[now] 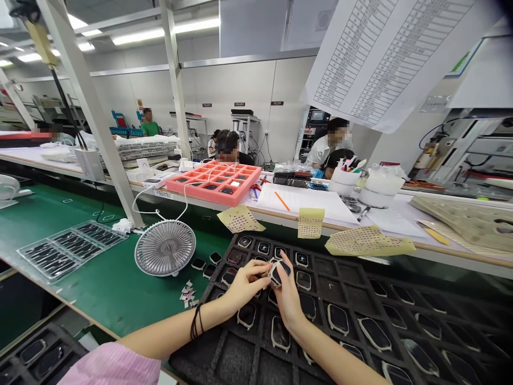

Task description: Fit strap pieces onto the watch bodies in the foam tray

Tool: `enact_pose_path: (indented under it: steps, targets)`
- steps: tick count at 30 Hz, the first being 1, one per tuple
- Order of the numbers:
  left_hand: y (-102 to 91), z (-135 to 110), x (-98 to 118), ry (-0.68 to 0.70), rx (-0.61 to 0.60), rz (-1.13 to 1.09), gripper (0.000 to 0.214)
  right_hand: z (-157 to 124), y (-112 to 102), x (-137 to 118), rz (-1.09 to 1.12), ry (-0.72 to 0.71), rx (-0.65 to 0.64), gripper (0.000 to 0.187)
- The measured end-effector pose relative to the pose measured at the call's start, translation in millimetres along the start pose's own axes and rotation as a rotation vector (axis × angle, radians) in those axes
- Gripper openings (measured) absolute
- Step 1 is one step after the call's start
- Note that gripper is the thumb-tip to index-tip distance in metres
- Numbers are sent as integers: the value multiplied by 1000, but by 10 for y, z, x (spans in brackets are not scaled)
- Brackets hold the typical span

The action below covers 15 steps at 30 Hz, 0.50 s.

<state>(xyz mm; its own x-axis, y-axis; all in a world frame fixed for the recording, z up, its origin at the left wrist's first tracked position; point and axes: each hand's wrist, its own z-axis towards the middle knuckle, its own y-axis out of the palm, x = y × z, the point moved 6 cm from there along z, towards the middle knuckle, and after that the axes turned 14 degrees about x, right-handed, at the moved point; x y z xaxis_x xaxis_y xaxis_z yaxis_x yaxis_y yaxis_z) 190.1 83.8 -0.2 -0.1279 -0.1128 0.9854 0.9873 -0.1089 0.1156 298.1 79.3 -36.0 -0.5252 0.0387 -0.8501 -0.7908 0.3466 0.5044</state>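
Observation:
Both hands are raised above a black foam tray (234,355) and meet at a smartwatch case (276,275) with a dark screen and a pale frame. My left hand (245,283) pinches the left edge of this watch with its fingertips. Around its right side wraps my right hand (289,299), with the thumb lying over the screen. Below and around them, more watches (339,319) sit in the tray's square pockets; a few in the far row, such as one watch (302,259), have lit screens. My hands partly cover the pockets beneath.
A round grey fan (165,248) stands left of the tray, near loose watches (198,263) and small paper stickers (187,295). A clear plastic tray (72,248) lies farther left. On the shelf ahead is a pink foam tray (216,179); yellow sticker sheets (311,223) hang from its edge.

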Motion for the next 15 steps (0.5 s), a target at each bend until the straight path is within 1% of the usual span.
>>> enact_pose_path:
  steps: [2, 5, 10, 11, 13, 14, 15]
  targets:
    - [-31, -11, 47, 14, -41, 58, 33, -15, 11, 22, -33, 1, -17, 67]
    - [-76, -31, 112, 64, -57, 156, 31, -30, 7, 47, -58, -9, -24, 68]
    - [-117, -67, 151, 159, -106, 266, 32, -34, 14, 70, -67, 4, -44, 73]
    - [-125, -73, 162, 161, -138, 276, 35, -37, 27, 74, -64, 12, -55, 74]
    - [-138, -88, 192, 119, -259, 304, 48, -52, 54, 96, -58, 57, -66, 77]
    - [-163, -91, 220, 93, -321, 335, 54, -65, 66, 110, -56, 86, -66, 78]
    - [-219, -82, 259, 77, -352, 393, 59, -82, 78, 120, -54, 109, -69, 80]
